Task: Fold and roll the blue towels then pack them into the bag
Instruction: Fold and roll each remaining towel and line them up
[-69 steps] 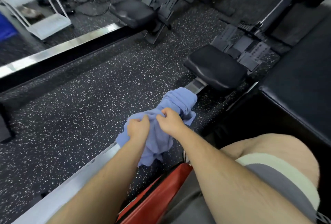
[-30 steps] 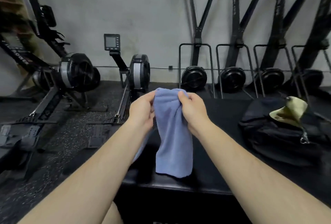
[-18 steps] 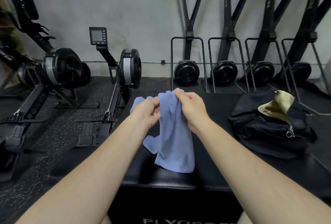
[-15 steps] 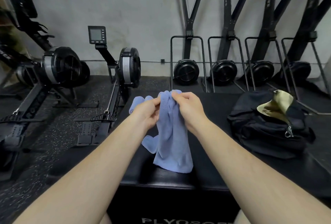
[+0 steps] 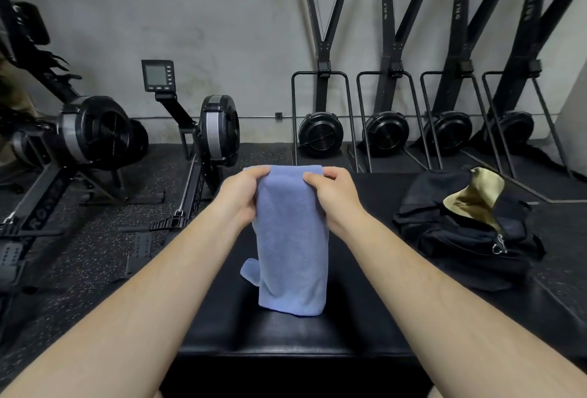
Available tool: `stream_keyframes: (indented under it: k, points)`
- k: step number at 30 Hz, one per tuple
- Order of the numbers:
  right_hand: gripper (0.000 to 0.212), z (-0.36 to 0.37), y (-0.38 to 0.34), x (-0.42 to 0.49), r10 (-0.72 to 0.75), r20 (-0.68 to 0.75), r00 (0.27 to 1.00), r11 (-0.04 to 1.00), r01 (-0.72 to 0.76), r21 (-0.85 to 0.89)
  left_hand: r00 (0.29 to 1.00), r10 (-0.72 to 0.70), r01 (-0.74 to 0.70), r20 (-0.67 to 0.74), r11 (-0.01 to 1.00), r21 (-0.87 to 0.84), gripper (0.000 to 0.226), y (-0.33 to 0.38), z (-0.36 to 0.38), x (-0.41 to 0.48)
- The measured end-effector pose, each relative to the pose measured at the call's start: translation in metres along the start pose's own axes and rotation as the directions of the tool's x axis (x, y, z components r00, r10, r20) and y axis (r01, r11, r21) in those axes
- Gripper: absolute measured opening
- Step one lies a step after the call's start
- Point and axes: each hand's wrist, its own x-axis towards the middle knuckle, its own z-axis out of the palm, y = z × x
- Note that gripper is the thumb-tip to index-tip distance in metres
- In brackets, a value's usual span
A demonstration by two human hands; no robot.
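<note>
A light blue towel [image 5: 293, 248] hangs upright in front of me, folded lengthwise, its lower end resting on the black padded box [image 5: 286, 331]. My left hand [image 5: 239, 197] grips its top left corner and my right hand [image 5: 333, 195] grips its top right corner, holding the top edge flat between them. A small flap of towel sticks out at the lower left. The black bag [image 5: 467, 232] lies to the right on the box, unzipped, with its tan lining showing.
Two rowing machines [image 5: 206, 140] stand on the speckled rubber floor [image 5: 104, 238] to the left. Several ski machines [image 5: 386, 130] line the grey wall behind the box.
I lifted the towel from a rowing machine's rail and turned to the box. My hands have since spread apart along the top edge, flattening the bunched towel.
</note>
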Motion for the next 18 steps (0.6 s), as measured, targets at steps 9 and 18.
stream_keyframes:
  k: [9, 18]
  points:
    - [0.028, -0.014, -0.001, 0.014, 0.312, 0.258, 0.914, 0.883, -0.379, 0.276, 0.997, 0.051, -0.049, -0.052, 0.998, 0.046, 0.018, 0.013, -0.028, 0.006]
    - [0.06, -0.01, 0.001, 0.014, 0.275, 0.178, 0.945, 0.867, -0.324, 0.379, 1.0, 0.002, -0.003, -0.008, 0.998, -0.059, 0.057, 0.019, -0.049, 0.005]
